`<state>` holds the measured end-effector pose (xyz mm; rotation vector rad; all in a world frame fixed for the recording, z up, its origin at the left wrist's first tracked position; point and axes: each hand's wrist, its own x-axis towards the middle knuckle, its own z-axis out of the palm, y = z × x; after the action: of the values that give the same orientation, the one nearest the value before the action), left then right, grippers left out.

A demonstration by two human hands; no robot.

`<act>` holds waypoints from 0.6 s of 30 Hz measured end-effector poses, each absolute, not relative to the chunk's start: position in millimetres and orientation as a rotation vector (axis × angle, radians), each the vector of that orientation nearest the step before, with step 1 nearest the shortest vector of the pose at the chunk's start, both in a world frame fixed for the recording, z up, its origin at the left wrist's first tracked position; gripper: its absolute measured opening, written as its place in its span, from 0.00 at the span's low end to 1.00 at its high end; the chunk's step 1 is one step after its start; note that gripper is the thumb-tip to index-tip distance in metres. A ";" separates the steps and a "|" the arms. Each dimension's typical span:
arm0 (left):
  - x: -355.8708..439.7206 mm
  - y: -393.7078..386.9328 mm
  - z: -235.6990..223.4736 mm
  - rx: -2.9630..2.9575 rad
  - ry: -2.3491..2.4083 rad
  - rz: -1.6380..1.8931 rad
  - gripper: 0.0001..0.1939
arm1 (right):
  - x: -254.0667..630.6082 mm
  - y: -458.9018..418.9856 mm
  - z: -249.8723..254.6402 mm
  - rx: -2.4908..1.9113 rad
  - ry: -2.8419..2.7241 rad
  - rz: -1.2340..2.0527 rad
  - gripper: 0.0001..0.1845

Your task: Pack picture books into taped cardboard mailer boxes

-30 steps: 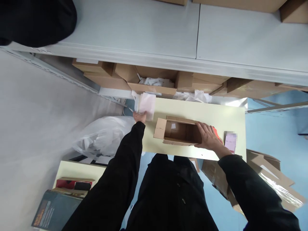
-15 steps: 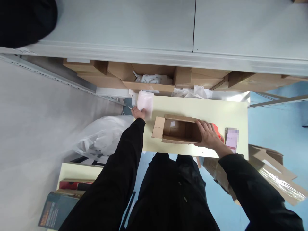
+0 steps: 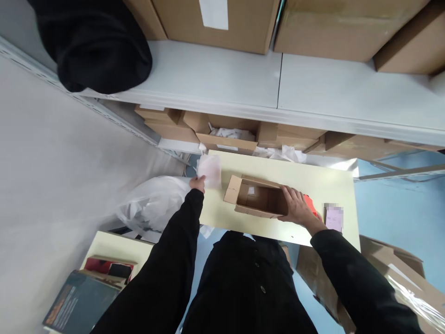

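An open cardboard box [image 3: 259, 212] lies on the pale yellow table [image 3: 250, 164], with its left flap folded outward; only a small white label shows inside. My right hand [image 3: 295, 204] grips its right end, fingers over the rim. At the table's left edge, my left hand [image 3: 198, 183] pinches the lower left edge of a pale pink, thin sheet-like piece [image 3: 210, 170]; whether it is paper or a soft plastic pouch I cannot tell. Behind my right wrist sits a red-orange object [image 3: 309, 204], partly hidden.
A lilac phone-like item [image 3: 334, 219] lies at the table's right. A clear bag of white scraps [image 3: 156, 199] hangs at left. Boxes line the shelf [image 3: 215, 65], where a black cloth item [image 3: 104, 51] rests. Flattened cardboard [image 3: 389, 269] stands at lower right; books [image 3: 79, 297] lie lower left.
My view has tilted upward, showing more of the shelf. My left hand has shifted slightly and now pinches the pink piece's edge. My right hand keeps hold of the box.
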<state>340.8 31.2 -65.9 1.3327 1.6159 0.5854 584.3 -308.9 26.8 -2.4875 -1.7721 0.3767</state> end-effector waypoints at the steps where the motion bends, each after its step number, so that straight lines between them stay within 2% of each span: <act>1: 335.5 27.6 -59.6 1.285 1.618 0.612 0.18 | 584.2 -308.9 26.3 -2.485 -1.775 0.364 0.62; 9: 290.0 26.5 22.5 1.138 1.464 0.778 0.16 | 582.2 -307.2 24.3 -2.453 -1.746 0.351 0.65; 15: 307.7 30.2 107.5 1.247 1.003 0.512 0.24 | 582.9 -306.5 25.0 -2.431 -1.718 0.405 0.66; 18: 347.6 10.0 128.3 1.453 0.884 0.310 0.23 | 583.1 -306.7 24.4 -2.419 -1.702 0.445 0.69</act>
<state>347.6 10.0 128.3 1.4526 0.8836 0.3098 583.1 -306.7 24.4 -2.4194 -1.7016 0.4449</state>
